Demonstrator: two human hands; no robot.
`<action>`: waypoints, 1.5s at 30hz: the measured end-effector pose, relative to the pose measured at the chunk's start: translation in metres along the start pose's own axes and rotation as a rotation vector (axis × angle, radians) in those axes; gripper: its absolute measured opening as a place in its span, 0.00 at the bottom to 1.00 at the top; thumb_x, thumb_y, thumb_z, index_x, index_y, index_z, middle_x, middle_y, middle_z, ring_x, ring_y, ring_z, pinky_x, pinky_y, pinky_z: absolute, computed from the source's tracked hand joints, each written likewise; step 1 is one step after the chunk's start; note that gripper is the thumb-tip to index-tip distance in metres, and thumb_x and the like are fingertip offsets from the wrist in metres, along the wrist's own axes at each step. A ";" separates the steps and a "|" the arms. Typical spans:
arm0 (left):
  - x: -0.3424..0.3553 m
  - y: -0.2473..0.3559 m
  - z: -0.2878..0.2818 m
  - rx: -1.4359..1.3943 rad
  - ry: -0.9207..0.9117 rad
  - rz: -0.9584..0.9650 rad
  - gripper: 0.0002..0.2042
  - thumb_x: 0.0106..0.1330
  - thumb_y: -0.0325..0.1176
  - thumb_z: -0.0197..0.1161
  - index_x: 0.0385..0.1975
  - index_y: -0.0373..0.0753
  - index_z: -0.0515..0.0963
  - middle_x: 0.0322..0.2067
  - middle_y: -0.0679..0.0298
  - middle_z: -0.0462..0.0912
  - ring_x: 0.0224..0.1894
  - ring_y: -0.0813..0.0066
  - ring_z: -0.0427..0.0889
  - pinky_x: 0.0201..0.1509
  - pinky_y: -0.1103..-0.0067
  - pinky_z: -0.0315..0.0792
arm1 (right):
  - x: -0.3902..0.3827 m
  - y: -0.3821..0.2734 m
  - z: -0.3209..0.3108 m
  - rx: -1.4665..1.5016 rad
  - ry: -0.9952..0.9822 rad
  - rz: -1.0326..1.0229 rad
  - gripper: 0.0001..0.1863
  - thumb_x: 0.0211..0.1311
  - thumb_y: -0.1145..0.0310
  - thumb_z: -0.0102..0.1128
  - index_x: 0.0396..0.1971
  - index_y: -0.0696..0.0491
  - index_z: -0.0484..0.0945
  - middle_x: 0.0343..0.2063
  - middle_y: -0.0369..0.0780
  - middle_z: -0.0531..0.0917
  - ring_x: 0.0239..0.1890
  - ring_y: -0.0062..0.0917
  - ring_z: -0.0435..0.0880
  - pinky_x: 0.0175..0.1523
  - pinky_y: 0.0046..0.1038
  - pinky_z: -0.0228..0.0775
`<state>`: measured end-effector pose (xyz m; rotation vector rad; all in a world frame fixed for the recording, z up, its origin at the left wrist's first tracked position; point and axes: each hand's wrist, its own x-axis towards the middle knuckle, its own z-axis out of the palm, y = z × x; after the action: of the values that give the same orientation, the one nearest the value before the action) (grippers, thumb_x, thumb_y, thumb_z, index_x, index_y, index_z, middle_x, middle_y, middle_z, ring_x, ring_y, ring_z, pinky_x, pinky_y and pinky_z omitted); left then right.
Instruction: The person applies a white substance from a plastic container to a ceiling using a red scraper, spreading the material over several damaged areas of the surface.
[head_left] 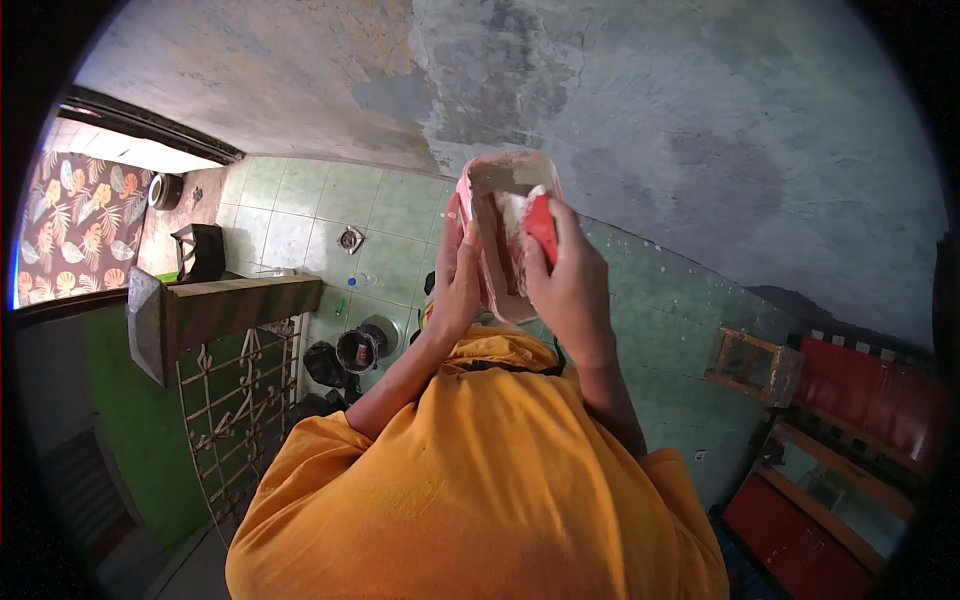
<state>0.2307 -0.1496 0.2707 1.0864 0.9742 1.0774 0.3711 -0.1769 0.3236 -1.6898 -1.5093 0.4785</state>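
Note:
My left hand is wrapped round the left side of an oblong pink tub, holding it up before my chest. Greyish-white crust coats the tub's rim and inner walls. My right hand grips a small flat red scraper inside the tub, at its right wall. White paste lies against the scraper and along the tub's inside, and some clings to the scraper's top. The scraper's lower part is hidden by my fingers and the paste.
A patchy grey wall rises just ahead, above green floor tiles with white specks. To the left stand a metal railing, a black bucket and a dark stool. A wooden frame stool and red cabinets are on the right.

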 end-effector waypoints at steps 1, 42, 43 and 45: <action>0.000 0.001 0.003 -0.018 0.017 0.024 0.29 0.80 0.43 0.37 0.74 0.33 0.49 0.74 0.55 0.49 0.75 0.65 0.51 0.77 0.72 0.48 | 0.001 0.004 -0.003 0.007 0.067 -0.032 0.22 0.65 0.69 0.57 0.59 0.56 0.69 0.49 0.55 0.80 0.44 0.53 0.82 0.45 0.44 0.78; -0.013 -0.026 0.012 -0.393 0.170 -0.034 0.30 0.80 0.47 0.36 0.75 0.36 0.46 0.69 0.57 0.58 0.69 0.68 0.62 0.72 0.74 0.58 | 0.007 -0.023 -0.027 -0.270 0.020 -0.218 0.24 0.63 0.73 0.57 0.60 0.52 0.71 0.42 0.44 0.84 0.41 0.38 0.87 0.41 0.34 0.81; -0.012 -0.033 0.013 -0.360 0.215 0.007 0.28 0.80 0.48 0.36 0.72 0.37 0.51 0.67 0.58 0.61 0.67 0.69 0.64 0.70 0.74 0.61 | 0.008 -0.024 -0.025 -0.275 0.019 -0.221 0.24 0.63 0.73 0.57 0.60 0.52 0.71 0.42 0.44 0.84 0.41 0.38 0.87 0.41 0.34 0.81; -0.012 -0.029 0.016 -0.328 0.261 0.050 0.26 0.79 0.48 0.36 0.70 0.39 0.57 0.65 0.58 0.64 0.65 0.70 0.67 0.68 0.74 0.64 | 0.010 -0.019 -0.018 -0.367 -0.028 -0.273 0.25 0.61 0.74 0.58 0.60 0.49 0.72 0.41 0.42 0.84 0.40 0.37 0.87 0.41 0.34 0.82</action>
<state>0.2487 -0.1681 0.2465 0.7168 0.9361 1.3897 0.3742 -0.1736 0.3512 -1.7121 -1.9020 0.0814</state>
